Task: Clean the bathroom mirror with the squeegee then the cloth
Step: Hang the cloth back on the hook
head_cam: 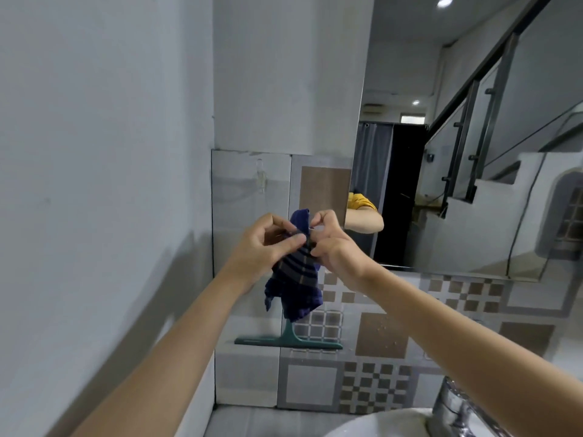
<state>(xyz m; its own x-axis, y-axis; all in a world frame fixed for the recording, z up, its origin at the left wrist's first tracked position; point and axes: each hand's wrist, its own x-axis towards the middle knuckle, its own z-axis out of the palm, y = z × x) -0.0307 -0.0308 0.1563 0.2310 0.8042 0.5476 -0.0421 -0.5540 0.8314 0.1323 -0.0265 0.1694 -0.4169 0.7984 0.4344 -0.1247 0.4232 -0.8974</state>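
Observation:
A dark blue striped cloth hangs in front of the tiled wall, pinched near its top by both hands. My left hand grips its left side and my right hand grips its right side, fingers closed on the fabric. Below the cloth, a teal squeegee hangs against the tiles with its blade level; the cloth hides its handle top. The mirror fills the upper right, just right of my hands.
A clear wall hook sits on the tile above my hands. A white sink and a chrome tap are at the bottom right. A plain wall closes off the left side.

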